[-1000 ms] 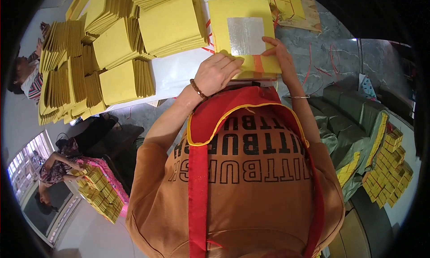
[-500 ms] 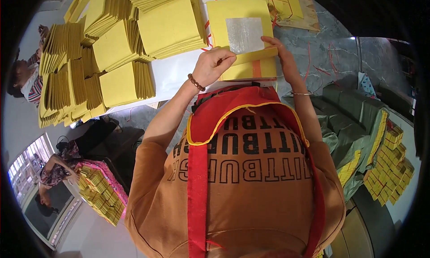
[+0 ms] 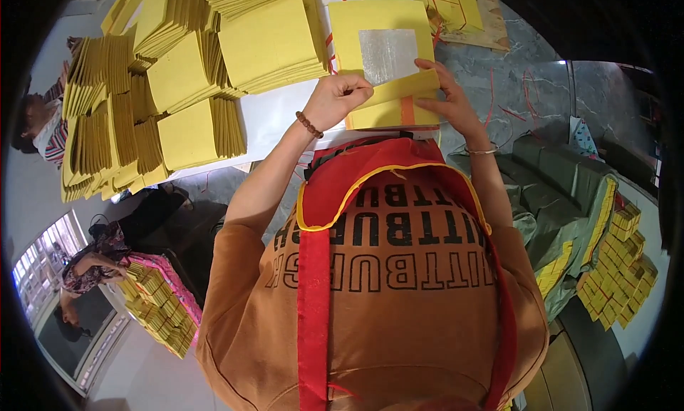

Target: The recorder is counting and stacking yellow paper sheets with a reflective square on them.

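Observation:
On the near edge of the table lies a yellow paper sheet (image 3: 345, 37) with a silver square (image 3: 388, 54) in its middle. Its near edge is turned up into a folded strip (image 3: 407, 86). Thumb and forefinger of my left hand (image 3: 338, 101) are pinched at the strip's left end. My right hand (image 3: 456, 104) is at the right end, fingers spread apart, with a fingertip by the silver square and the thumb lower down near the strip. Below the fold shows more yellow paper with an orange band (image 3: 407, 113) across it.
Stacks of folded yellow paper (image 3: 267, 44) fill the table's left side over a white surface (image 3: 274, 108). A yellow bundle tied with red string (image 3: 452, 4) is at the far right. Green-covered goods (image 3: 548, 176) stand right of me. Another person (image 3: 92, 265) works at lower left.
The folded strip shows wider and tilts more, its right end higher. My right thumb has come into sight and spread from the fingers. My left hand has shifted slightly left.

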A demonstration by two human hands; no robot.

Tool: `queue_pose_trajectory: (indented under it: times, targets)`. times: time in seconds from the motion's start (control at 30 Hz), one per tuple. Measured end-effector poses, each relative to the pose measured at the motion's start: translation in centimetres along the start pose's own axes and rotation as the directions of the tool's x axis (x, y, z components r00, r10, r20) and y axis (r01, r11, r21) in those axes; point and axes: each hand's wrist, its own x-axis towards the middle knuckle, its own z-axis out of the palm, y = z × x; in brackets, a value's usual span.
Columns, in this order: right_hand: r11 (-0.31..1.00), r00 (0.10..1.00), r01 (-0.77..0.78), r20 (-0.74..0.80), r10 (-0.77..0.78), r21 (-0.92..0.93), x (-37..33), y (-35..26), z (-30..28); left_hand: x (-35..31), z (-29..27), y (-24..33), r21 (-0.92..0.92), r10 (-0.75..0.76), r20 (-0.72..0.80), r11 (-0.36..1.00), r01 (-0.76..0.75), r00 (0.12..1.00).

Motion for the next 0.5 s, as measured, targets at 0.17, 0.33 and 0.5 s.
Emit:
queue_pose_trajectory:
  times: [0.17,0.33,0.5]
  targets:
    - [0.994,0.999,0.033,0.003,-0.033,-0.102,0.0,0.0,0.0,0.3,-0.3,0.7,-0.009,-0.066,0.027,0.998,0.067,0.997]
    - [0.994,0.998,0.062,0.005,-0.062,-0.093,-0.1,0.9,0.0,0.4,-0.4,0.6,0.024,-0.088,0.054,0.996,0.087,0.995]
    - [0.994,0.999,0.046,0.006,-0.045,-0.099,0.0,0.8,0.1,0.4,-0.5,0.6,-0.01,-0.083,0.067,0.996,0.084,0.994]
